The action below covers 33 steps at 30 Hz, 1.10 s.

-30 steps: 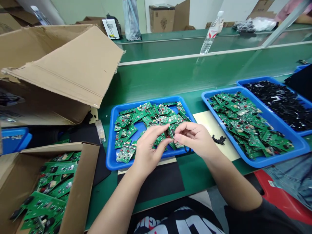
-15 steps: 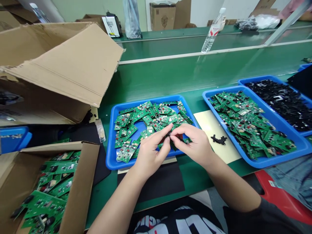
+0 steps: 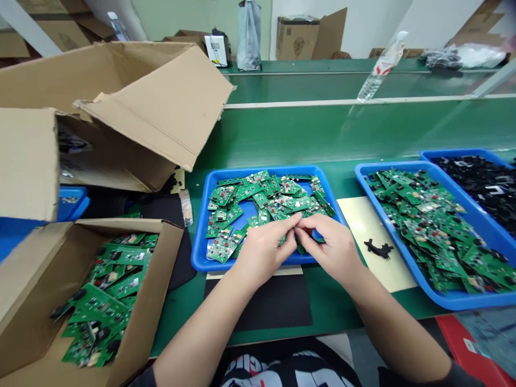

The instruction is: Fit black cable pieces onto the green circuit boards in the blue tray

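Observation:
My left hand (image 3: pixel 264 250) and my right hand (image 3: pixel 332 248) meet fingertip to fingertip over the front edge of the middle blue tray (image 3: pixel 244 213). Both are closed in a pinch. Whatever sits between the fingertips is too small and too covered to make out. Under and behind them, green circuit boards (image 3: pixel 260 189) lie loosely piled in that tray. To the right of my right hand, a few small black parts (image 3: pixel 378 249) rest on a pale yellow sheet (image 3: pixel 357 215).
A blue tray (image 3: pixel 455 302) of circuit boards stands at right, with another holding black parts (image 3: pixel 479 180) behind it. At left are an open carton (image 3: pixel 139 312) of boards and a large cardboard box (image 3: pixel 161 107). A water bottle (image 3: pixel 381 70) stands on the back ledge.
The view has swung left, so everything sits further right in the picture. A small dark part that showed between my fingertips is now hidden. Both hands stay pinched together.

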Each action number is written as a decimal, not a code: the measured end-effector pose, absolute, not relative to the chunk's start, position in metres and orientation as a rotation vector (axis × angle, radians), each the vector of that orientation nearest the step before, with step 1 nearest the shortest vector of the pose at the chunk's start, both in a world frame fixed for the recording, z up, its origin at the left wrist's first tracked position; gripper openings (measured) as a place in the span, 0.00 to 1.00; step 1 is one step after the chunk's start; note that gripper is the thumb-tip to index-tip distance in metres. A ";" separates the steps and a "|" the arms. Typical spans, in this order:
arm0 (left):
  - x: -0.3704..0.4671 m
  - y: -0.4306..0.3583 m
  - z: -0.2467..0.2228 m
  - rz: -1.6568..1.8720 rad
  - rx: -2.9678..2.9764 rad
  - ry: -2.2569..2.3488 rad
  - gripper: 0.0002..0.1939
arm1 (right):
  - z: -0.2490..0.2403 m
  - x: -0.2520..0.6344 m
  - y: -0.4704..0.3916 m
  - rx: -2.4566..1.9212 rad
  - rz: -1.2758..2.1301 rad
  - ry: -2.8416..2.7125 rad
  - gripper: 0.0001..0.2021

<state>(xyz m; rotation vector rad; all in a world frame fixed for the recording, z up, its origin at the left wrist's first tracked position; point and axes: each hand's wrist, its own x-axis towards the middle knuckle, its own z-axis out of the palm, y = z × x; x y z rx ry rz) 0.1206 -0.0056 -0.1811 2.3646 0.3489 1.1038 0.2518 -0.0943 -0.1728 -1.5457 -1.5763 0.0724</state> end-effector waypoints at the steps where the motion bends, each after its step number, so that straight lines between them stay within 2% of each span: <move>1: 0.121 -0.006 -0.183 1.123 2.366 0.350 0.13 | -0.173 0.252 -0.094 -1.549 0.071 -1.569 0.07; 6: 0.122 -0.009 -0.191 1.152 2.465 0.376 0.13 | -0.177 0.249 -0.093 -1.586 0.034 -1.539 0.06; 13: 0.120 -0.019 -0.191 0.952 2.563 0.487 0.13 | -0.188 0.251 -0.098 -1.742 -0.100 -1.484 0.07; 17: 0.119 -0.024 -0.188 1.026 2.372 0.456 0.15 | -0.191 0.284 -0.101 -1.959 -0.332 -1.097 0.03; 20: 0.122 -0.024 -0.185 1.097 2.127 0.524 0.16 | -0.192 0.297 -0.099 -1.817 0.077 -0.936 0.05; 24: 0.124 -0.021 -0.183 1.009 1.870 0.605 0.16 | -0.195 0.288 -0.096 -1.550 0.583 -1.055 0.12; 30: 0.123 -0.017 -0.181 0.990 1.690 0.622 0.13 | -0.200 0.293 -0.100 -1.408 0.896 -1.057 0.09; 33: 0.124 -0.017 -0.182 1.033 1.591 0.653 0.13 | -0.199 0.291 -0.101 -1.352 0.957 -0.990 0.11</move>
